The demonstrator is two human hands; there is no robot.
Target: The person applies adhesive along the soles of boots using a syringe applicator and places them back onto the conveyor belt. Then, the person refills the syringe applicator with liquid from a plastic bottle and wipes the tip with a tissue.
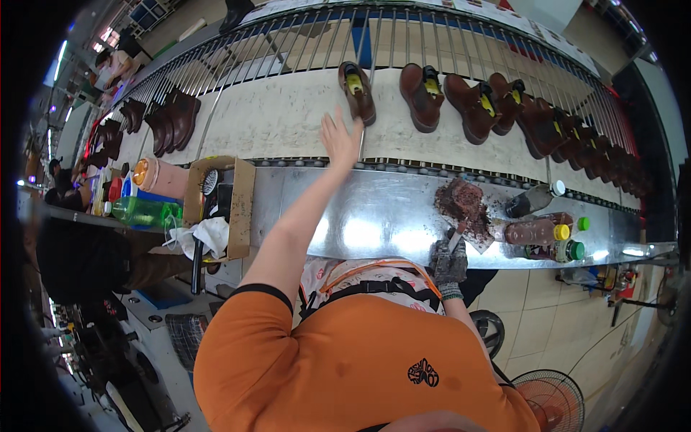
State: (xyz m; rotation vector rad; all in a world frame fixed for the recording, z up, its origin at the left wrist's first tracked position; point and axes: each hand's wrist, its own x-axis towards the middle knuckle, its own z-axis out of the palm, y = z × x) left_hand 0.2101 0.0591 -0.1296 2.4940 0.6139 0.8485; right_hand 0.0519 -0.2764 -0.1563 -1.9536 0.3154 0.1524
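Note:
My bare left hand [338, 140] reaches over the conveyor with its fingers stretched apart. Its thumb side is at the near end of a brown leather shoe [367, 108] with a yellow piece inside; whether it touches cannot be told. In a grey, stained glove, my right hand [449, 261] is at the near edge of the metal ledge [345, 216]. It is closed on a thin, light-coloured handle [456, 237] whose far end points at a crumbly reddish-brown heap [461, 201]. What the handle belongs to is not clear.
More brown shoes [471, 108] line the conveyor [266, 119] to the right, and dark boots [176, 122] stand left. Capped bottles [536, 230] lie right of the heap. A cardboard box [243, 205] with a brush and cloth is left. A fan [551, 403] stands lower right.

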